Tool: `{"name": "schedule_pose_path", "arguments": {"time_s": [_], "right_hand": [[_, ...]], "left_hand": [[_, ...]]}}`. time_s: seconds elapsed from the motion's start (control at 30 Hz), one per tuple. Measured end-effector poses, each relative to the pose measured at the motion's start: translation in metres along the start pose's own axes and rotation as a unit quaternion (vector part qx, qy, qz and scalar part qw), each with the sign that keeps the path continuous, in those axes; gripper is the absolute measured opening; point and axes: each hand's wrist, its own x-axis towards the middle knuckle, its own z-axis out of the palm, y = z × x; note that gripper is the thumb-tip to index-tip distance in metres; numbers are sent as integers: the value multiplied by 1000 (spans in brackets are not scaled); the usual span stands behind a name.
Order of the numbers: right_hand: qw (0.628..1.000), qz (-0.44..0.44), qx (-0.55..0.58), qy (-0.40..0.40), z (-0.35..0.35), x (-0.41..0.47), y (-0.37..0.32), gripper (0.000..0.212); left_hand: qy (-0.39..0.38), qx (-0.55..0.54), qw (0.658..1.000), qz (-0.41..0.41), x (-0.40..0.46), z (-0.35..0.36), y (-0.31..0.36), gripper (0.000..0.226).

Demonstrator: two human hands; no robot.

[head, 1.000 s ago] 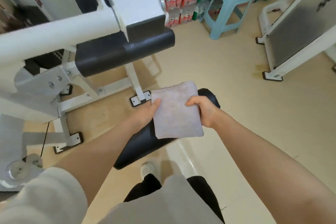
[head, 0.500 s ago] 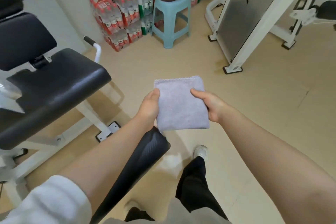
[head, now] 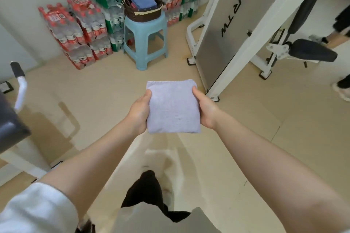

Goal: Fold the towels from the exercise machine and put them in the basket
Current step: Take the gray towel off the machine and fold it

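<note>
A folded lilac towel is held flat in front of me, above the floor. My left hand grips its left edge, thumb on top. My right hand grips its right edge the same way. Ahead stands a dark wicker basket on a light blue plastic stool. A folded blue towel lies inside the basket. The exercise machine's black pad shows at the left edge.
Shrink-wrapped packs of water bottles are stacked against the wall behind and left of the stool. A white-framed machine with a grey panel stands to the right. Another person's legs show at far right. Beige floor lies between me and the stool.
I have turned away from the exercise machine and moved toward the stool; the basket is now nearer and more central. Both hands keep the same hold on the towel.
</note>
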Motion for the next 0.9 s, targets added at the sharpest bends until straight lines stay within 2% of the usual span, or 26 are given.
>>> {"name": "schedule_pose_path", "arguments": {"time_s": [0.17, 0.3, 0.37, 0.43, 0.5, 0.57, 0.7, 0.9], "right_hand": [[1000, 2, -5, -2, 4, 64, -75, 30], [1000, -15, 9, 9, 11, 144, -145, 29], [1000, -16, 15, 16, 20, 188, -181, 36], [999, -18, 14, 28, 31, 228, -215, 37], [999, -32, 13, 19, 41, 262, -249, 28], [999, -46, 29, 7, 48, 294, -280, 23], [996, -69, 54, -14, 56, 355, -334, 34], [999, -39, 15, -33, 68, 464, -402, 30]], "left_hand": [[13, -32, 999, -14, 83, 20, 53, 35], [38, 0, 999, -28, 165, 33, 115, 39], [-6, 21, 999, -48, 208, 33, 152, 48], [-55, 55, 995, -57, 244, 30, 189, 47], [-84, 113, 990, -30, 276, 28, 223, 35], [-92, 154, 984, -4, 309, 28, 256, 36], [-89, 156, 984, 17, 375, 33, 308, 39], [-46, 163, 985, 43, 483, 28, 362, 42]]}}
